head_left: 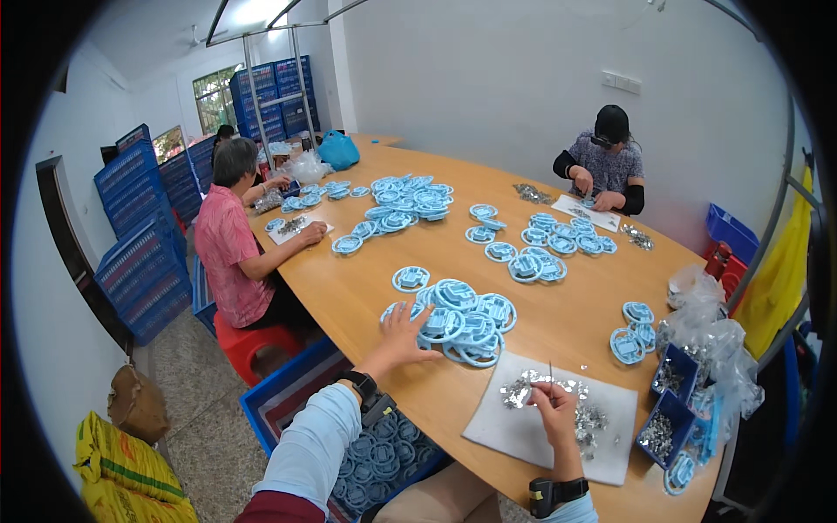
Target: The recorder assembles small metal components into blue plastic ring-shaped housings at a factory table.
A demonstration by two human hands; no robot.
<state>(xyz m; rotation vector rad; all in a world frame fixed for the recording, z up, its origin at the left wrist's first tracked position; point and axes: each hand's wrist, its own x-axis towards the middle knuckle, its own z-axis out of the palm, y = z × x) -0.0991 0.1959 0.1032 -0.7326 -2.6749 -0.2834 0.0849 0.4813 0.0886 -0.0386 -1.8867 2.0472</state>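
My left hand (403, 338) reaches to the near edge of a heap of light-blue round plastic parts (475, 327), its fingers spread. One blue ring part lies partly hidden beneath its fingertips; I cannot tell whether they touch it. My right hand (558, 413) is closed in a pinch on a thin, dark, stick-like tool (550, 371) pointing upward. It hovers over a white mat (490, 422) scattered with small shiny silver pieces (590, 420). What the tool's lower end meets is hidden by the fingers.
Dark-blue bins (665, 425) of small metal bits and clear plastic bags (711, 336) stand to the right. A blue crate (261, 405) full of blue parts sits by my legs. Two co-workers handle parts across the wooden table (349, 288); another person is partly visible behind.
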